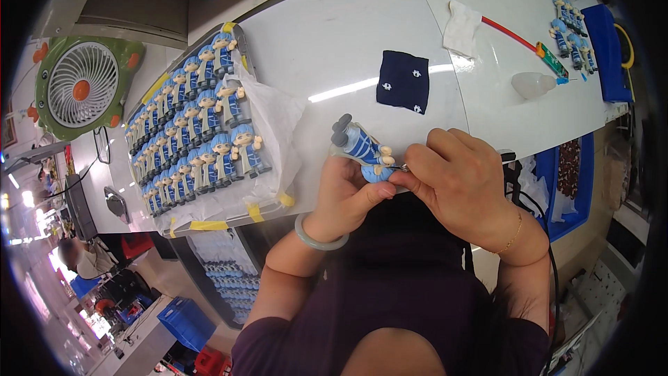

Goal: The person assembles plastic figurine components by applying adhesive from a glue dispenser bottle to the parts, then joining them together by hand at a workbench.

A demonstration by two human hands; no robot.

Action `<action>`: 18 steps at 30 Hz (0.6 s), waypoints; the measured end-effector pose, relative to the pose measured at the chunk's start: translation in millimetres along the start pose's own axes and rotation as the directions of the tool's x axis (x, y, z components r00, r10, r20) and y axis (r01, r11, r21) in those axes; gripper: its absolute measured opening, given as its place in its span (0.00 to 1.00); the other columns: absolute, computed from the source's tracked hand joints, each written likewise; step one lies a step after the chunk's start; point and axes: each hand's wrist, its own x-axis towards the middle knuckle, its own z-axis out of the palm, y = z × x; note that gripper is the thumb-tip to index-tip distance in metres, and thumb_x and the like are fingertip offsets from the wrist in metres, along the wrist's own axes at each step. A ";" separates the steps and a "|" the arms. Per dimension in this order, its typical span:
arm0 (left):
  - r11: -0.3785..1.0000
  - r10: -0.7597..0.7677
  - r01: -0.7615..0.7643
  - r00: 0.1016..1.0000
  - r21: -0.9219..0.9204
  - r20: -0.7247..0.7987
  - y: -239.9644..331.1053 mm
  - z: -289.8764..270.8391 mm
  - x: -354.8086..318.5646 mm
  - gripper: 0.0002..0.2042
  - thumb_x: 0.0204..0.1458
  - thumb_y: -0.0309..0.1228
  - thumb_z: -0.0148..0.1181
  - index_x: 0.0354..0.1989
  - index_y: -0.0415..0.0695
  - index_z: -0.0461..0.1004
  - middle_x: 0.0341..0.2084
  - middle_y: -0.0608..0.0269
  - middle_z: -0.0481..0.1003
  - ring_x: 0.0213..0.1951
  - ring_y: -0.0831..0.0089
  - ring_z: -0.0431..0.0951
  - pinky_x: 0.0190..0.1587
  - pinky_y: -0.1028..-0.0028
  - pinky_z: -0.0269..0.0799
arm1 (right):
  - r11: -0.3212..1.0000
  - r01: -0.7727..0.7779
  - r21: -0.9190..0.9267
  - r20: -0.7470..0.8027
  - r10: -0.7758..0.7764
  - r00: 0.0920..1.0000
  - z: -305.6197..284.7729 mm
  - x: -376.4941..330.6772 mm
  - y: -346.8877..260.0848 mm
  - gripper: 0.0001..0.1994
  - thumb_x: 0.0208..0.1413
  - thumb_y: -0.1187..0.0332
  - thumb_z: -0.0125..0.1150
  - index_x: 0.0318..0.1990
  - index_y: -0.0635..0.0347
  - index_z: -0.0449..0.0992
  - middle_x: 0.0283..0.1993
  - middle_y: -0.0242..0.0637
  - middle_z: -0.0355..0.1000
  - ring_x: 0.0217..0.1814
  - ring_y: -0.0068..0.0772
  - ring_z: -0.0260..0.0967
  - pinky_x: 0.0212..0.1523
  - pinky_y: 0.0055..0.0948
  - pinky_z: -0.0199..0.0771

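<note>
Both hands raised: left (346, 195) grips figurine (362, 147), right (459, 181) pinches tool w/ fingertips.

The person wears a dark top, close to black with a purple tone, with short sleeves that end above the elbows, so both forearms are bare. On the wrist of the left hand (344, 191) sits a smooth, thick bangle (319, 237) of pale grey-green colour, round and without any pattern. On the wrist of the right hand (463, 177) lies a very thin gold chain bracelet (513, 235). The fingernails are short and plain. There are no gloves and no rings that I can see.
</note>
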 end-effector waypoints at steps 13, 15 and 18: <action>0.998 0.058 -0.058 0.998 0.003 -0.038 -0.6 5.2 0.2 0.27 0.39 0.39 0.65 0.42 0.39 0.58 0.34 0.62 0.66 0.33 0.77 0.70 0.32 0.80 0.69 | 1.000 -0.021 0.020 0.011 0.021 1.000 0.6 1.7 -0.5 0.11 0.40 0.59 0.59 0.21 0.53 0.65 0.17 0.30 0.54 0.17 0.28 0.56 0.14 0.25 0.55; 0.997 0.078 -0.078 0.996 0.010 -0.042 -0.5 4.4 0.6 0.27 0.38 0.39 0.65 0.42 0.39 0.58 0.34 0.62 0.66 0.33 0.77 0.70 0.32 0.80 0.69 | 1.000 -0.014 -0.011 0.017 0.014 1.000 0.3 0.6 -0.9 0.11 0.40 0.59 0.59 0.20 0.53 0.65 0.17 0.30 0.54 0.17 0.27 0.56 0.14 0.25 0.55; 1.000 0.002 -0.002 1.000 0.017 -0.014 2.2 2.2 -0.7 0.28 0.38 0.40 0.65 0.42 0.39 0.58 0.34 0.61 0.66 0.33 0.77 0.70 0.32 0.81 0.69 | 1.000 -0.004 -0.026 0.039 0.005 0.999 -1.2 2.2 -0.7 0.11 0.40 0.59 0.59 0.20 0.53 0.65 0.17 0.29 0.54 0.18 0.27 0.56 0.14 0.25 0.55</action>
